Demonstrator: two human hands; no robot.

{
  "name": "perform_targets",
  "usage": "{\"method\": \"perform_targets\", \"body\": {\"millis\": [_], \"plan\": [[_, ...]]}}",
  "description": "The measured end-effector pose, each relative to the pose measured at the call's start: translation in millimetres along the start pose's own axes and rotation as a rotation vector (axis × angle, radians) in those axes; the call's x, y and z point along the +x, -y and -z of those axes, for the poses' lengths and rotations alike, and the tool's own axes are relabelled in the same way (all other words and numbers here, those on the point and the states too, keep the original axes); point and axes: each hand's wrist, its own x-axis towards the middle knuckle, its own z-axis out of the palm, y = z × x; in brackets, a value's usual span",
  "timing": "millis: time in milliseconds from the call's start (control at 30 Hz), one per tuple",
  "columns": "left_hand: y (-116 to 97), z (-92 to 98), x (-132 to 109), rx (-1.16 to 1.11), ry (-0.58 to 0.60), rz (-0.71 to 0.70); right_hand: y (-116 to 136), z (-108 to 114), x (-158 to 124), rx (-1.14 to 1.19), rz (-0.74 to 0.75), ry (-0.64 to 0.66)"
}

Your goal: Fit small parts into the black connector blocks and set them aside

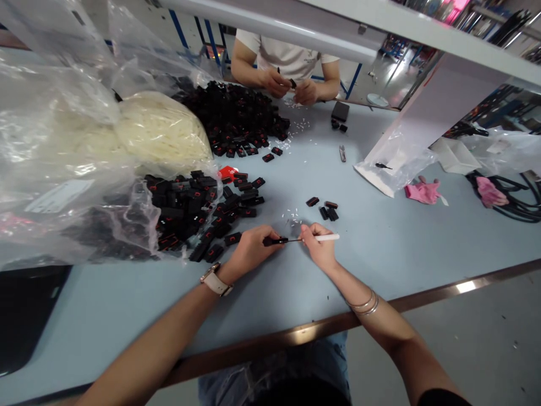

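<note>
Near the middle of the blue-grey table [270,293], my left hand [256,245] pinches a small black part [274,241]. My right hand [320,245] grips a thin tool with a white handle [332,237], and its dark tip touches or nearly touches the black part. Tiny white pieces [292,215] are scattered just beyond my hands. Several loose black parts [332,214] lie a little farther off to the right. A heap of black parts with red marks [186,206] spreads on the left, partly under clear plastic.
Large clear bags [160,127] with pale contents fill the left side. Across the table a person's hands [291,87] hold a small dark part beside another black heap [240,113]. Farther right are a small metal tool [342,153], a white post [422,118] and pink gloves [424,192].
</note>
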Motion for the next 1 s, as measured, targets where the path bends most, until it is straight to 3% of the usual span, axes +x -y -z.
{"method": "perform_targets", "body": {"millis": [600,1000], "plan": [[-1,0.1,-1,0.004,0.001,-0.056,3,0,-2,-0.086,-0.005,0.016],[-6,-0.5,-3,-0.027,0.036,-0.215,-2,2,13,0.237,-0.402,0.070]]}}
